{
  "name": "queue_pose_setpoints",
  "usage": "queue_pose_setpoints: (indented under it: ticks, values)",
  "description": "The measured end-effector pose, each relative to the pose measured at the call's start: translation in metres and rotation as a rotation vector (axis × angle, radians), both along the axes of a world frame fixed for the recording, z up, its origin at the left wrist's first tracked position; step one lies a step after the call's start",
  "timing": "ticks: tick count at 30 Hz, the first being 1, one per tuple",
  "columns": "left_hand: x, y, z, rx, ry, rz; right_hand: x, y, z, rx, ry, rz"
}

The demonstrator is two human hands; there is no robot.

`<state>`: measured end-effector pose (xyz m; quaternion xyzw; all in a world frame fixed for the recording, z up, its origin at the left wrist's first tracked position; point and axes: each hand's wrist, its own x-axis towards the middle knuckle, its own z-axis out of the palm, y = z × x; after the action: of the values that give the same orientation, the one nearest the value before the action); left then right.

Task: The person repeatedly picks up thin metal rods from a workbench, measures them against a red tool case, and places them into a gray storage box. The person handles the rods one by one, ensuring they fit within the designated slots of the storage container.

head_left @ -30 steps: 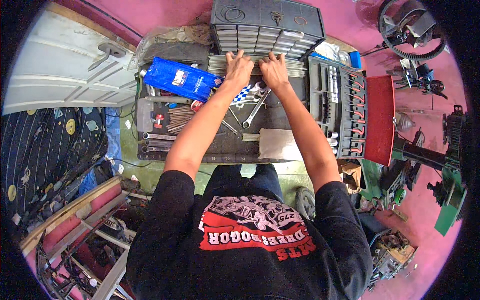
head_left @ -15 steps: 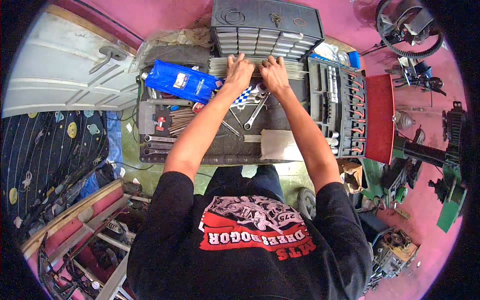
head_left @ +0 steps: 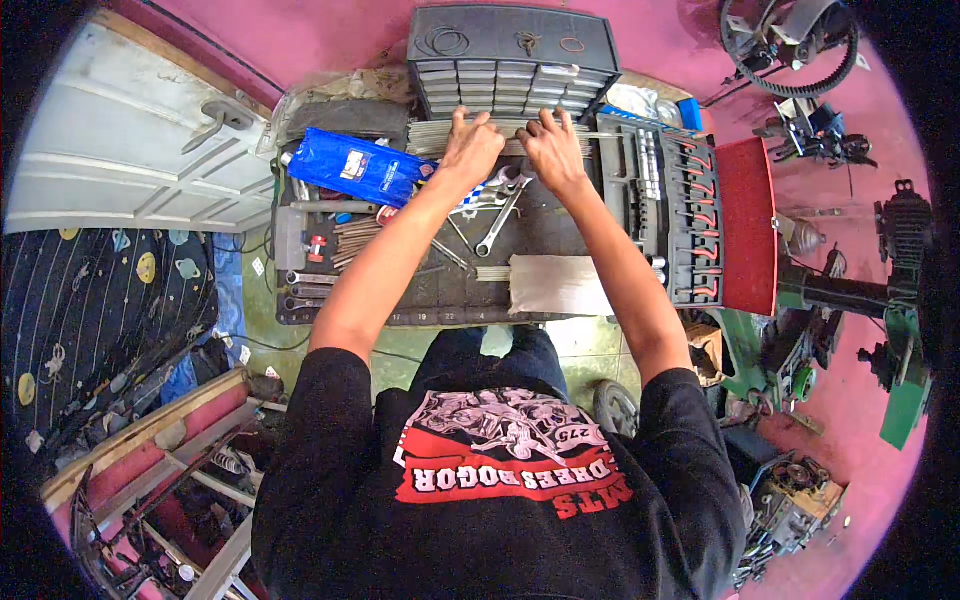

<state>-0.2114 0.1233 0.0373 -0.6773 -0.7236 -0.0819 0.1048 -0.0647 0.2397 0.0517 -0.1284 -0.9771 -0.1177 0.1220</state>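
Note:
A bundle of thin light-grey rods, which look like welding rods (head_left: 428, 137), lies crosswise at the far side of the workbench. My left hand (head_left: 473, 147) is closed over its middle, fingers curled away from me. Just to the right, my right hand (head_left: 554, 152) is closed on the same bundle, with a small gap between the hands. My fingertips are partly hidden behind my knuckles. A blue plastic packet (head_left: 345, 166) lies left of my left hand. Nearer to me, between my forearms, lies a combination wrench (head_left: 497, 224).
Behind the rods stands a grey small-parts drawer cabinet (head_left: 510, 75). An open tool case (head_left: 748, 225) with a red lid borders the bench's right side. A pale flat sheet (head_left: 558, 285) lies by the front edge. Brown rods (head_left: 356, 240) and several wrenches (head_left: 310, 286) are at left.
The view has shifted slightly, so the bench and its things sit a little further left in the picture. Both hands stay closed at the rod bundle, with little visible movement.

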Motion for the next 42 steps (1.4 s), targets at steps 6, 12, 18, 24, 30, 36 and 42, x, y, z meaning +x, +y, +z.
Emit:
queue_pose_setpoints:
  ticks: [6,12,18,24,30,36,42]
  values:
    - [0.027,-0.006,0.016,0.045,-0.035,-0.021,0.061,0.017,0.025,0.025,0.028,-0.054]
    - [0.087,-0.002,0.029,-0.017,-0.092,-0.02,0.169,0.051,0.043,0.012,0.08,-0.18]
    - [0.166,0.012,0.022,0.032,-0.183,-0.09,0.287,0.066,0.059,0.048,0.144,-0.371]
    - [0.25,0.033,0.024,0.211,-0.312,-0.205,0.378,0.059,0.088,0.172,0.13,-0.543]
    - [0.323,0.055,0.036,0.225,-0.321,-0.34,0.45,0.059,0.12,0.257,0.099,-0.633]
    - [0.38,0.074,0.043,0.238,-0.365,-0.405,0.499,0.052,0.142,0.344,0.114,-0.69]
    - [0.412,0.078,0.036,0.317,-0.475,-0.465,0.529,0.051,0.143,0.386,0.11,-0.694]
